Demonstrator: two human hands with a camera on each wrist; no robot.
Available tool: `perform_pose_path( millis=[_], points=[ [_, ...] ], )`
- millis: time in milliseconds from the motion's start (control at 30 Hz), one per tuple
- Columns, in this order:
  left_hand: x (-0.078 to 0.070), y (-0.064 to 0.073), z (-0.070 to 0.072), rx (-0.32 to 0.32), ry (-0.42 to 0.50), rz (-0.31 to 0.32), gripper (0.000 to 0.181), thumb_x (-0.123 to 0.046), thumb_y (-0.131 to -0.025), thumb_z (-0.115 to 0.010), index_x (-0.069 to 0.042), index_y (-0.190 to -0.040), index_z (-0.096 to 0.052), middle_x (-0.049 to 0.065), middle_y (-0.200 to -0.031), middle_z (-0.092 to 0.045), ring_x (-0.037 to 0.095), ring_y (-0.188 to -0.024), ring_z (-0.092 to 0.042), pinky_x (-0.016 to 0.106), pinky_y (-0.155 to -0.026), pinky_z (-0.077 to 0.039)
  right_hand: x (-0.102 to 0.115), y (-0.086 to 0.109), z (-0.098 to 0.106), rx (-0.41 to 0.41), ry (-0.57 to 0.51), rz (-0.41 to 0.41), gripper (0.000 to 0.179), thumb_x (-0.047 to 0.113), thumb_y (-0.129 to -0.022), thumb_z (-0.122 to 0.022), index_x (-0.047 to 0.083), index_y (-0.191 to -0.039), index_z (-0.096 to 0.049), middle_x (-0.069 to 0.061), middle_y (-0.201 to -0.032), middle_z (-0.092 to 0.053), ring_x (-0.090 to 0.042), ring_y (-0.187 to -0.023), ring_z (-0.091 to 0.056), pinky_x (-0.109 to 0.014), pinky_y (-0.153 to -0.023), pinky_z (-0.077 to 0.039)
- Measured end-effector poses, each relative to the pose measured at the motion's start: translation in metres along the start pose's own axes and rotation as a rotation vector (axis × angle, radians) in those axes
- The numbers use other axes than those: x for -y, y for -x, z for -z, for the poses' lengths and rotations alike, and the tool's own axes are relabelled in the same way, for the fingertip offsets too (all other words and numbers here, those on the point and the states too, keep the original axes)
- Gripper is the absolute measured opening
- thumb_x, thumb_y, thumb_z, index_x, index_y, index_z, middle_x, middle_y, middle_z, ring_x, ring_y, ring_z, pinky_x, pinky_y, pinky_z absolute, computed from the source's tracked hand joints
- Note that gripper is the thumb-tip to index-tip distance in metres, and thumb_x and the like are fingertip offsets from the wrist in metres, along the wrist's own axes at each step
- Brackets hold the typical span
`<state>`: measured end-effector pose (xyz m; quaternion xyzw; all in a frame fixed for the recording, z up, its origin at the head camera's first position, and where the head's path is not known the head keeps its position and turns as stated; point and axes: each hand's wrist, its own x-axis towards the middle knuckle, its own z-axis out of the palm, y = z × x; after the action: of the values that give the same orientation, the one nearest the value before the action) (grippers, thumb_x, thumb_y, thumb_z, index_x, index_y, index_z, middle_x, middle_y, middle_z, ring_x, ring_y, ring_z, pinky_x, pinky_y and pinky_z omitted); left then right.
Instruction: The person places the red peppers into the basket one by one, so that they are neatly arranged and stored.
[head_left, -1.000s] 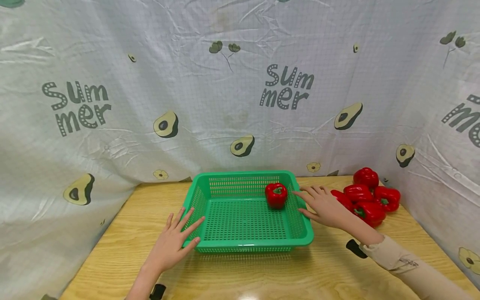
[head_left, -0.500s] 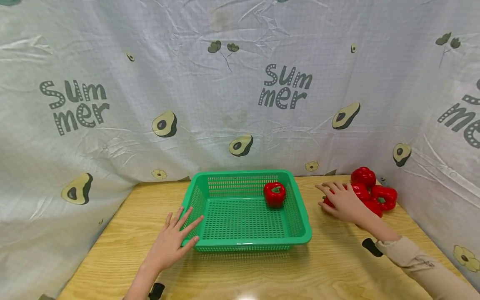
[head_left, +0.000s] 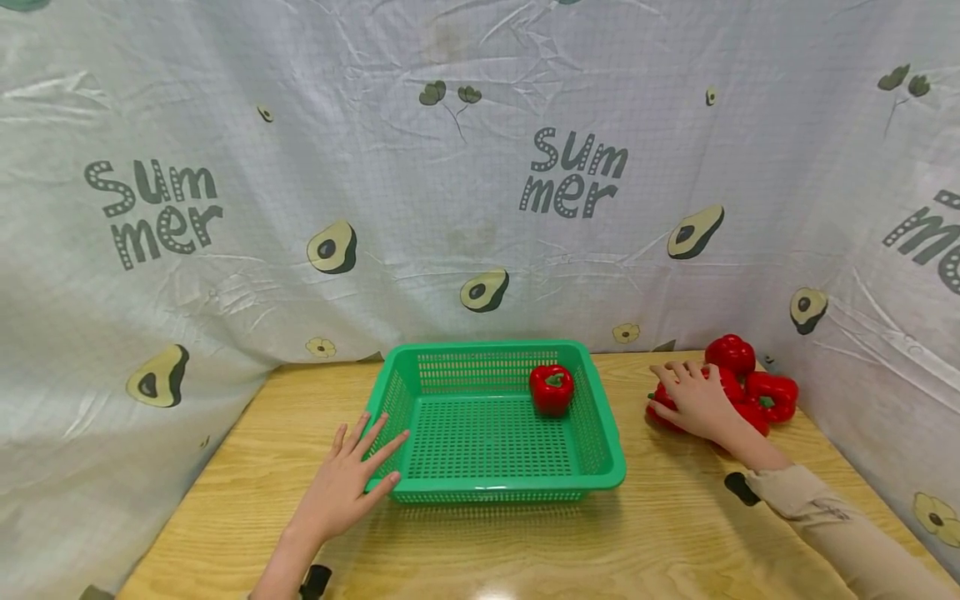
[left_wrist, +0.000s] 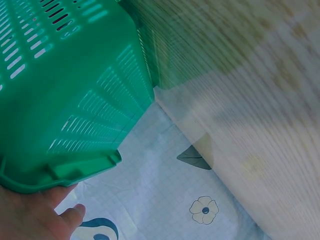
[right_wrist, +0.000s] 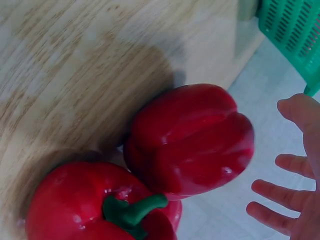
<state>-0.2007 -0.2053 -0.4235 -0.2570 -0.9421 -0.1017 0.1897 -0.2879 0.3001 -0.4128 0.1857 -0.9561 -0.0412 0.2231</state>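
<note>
A green plastic basket (head_left: 495, 485) stands on the table with one red bell pepper (head_left: 551, 393) in its far right corner. My left hand (head_left: 341, 492) rests at the basket's left rim, fingers spread; the left wrist view has its fingertips under the rim (left_wrist: 30, 186). To the right, my right hand (head_left: 699, 407) hovers over the nearest bell pepper (head_left: 663, 395) of a pile, covering part of it. In the right wrist view the fingers (right_wrist: 282, 192) are apart from a smooth red pepper (right_wrist: 190, 140). Another pepper (right_wrist: 65, 200) there shows its green stem.
More red bell peppers (head_left: 772, 396) lie behind and right of my right hand, with one (head_left: 731, 355) at the back. The wooden table (head_left: 525, 550) meets a white printed cloth (head_left: 405, 208) at the back and sides.
My right hand has moved right, from the basket's right rim to the pepper pile, then settled over the nearest pepper. My left hand and the basket stay put.
</note>
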Motion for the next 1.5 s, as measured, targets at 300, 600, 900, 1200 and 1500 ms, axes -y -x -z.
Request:
perform_pose_path(
  millis=[300, 600, 900, 1200, 1500],
  points=[
    [0.0, 0.0, 0.0, 0.009, -0.001, 0.001, 0.056, -0.035, -0.083, -0.058, -0.028, -0.135, -0.04, 0.013, -0.144, -0.032, 0.039, -0.133, -0.024, 0.051, -0.11, -0.008, -0.003, -0.003, -0.01, 0.035, 0.01, -0.022, 0.056, 0.038, -0.076, -0.066, 0.001, -0.117, -0.054, -0.023, -0.108, -0.055, -0.042, -0.102, -0.045, -0.06, -0.083, -0.03],
    [0.001, 0.0, 0.0, 0.009, 0.001, 0.0, 0.055, -0.036, -0.084, -0.057, -0.027, -0.135, -0.04, 0.013, -0.144, -0.032, 0.038, -0.133, -0.023, 0.052, -0.109, -0.01, -0.006, -0.001, -0.018, 0.073, 0.012, -0.024, 0.063, 0.041, -0.071, -0.069, 0.001, -0.117, -0.052, -0.024, -0.105, -0.055, -0.043, -0.101, -0.044, -0.062, -0.083, -0.03],
    [0.002, 0.0, -0.001, 0.004, 0.009, -0.004, 0.053, -0.042, -0.086, -0.052, -0.027, -0.135, -0.041, 0.013, -0.144, -0.032, 0.039, -0.133, -0.023, 0.048, -0.112, -0.005, -0.005, 0.0, -0.022, 0.14, 0.032, -0.026, 0.065, 0.044, -0.069, -0.069, 0.001, -0.115, -0.054, -0.025, -0.103, -0.054, -0.044, -0.1, -0.043, -0.064, -0.083, -0.029],
    [0.001, 0.0, -0.001, -0.001, 0.004, -0.004, 0.055, -0.036, -0.084, -0.057, -0.027, -0.135, -0.041, 0.014, -0.143, -0.033, 0.039, -0.133, -0.023, 0.048, -0.112, -0.005, -0.005, 0.0, -0.024, 0.167, 0.042, -0.016, 0.067, 0.044, -0.066, -0.072, 0.003, -0.115, -0.054, -0.024, -0.102, -0.055, -0.042, -0.099, -0.044, -0.065, -0.082, -0.03],
    [0.001, 0.0, 0.0, -0.008, 0.005, -0.004, 0.055, -0.034, -0.083, -0.059, -0.024, -0.134, -0.043, 0.015, -0.143, -0.033, 0.039, -0.133, -0.024, 0.052, -0.11, -0.009, -0.005, 0.001, -0.026, 0.149, 0.064, 0.002, 0.069, 0.044, -0.063, -0.074, 0.003, -0.115, -0.054, -0.024, -0.099, -0.054, -0.041, -0.097, -0.043, -0.063, -0.08, -0.031]
  ],
)
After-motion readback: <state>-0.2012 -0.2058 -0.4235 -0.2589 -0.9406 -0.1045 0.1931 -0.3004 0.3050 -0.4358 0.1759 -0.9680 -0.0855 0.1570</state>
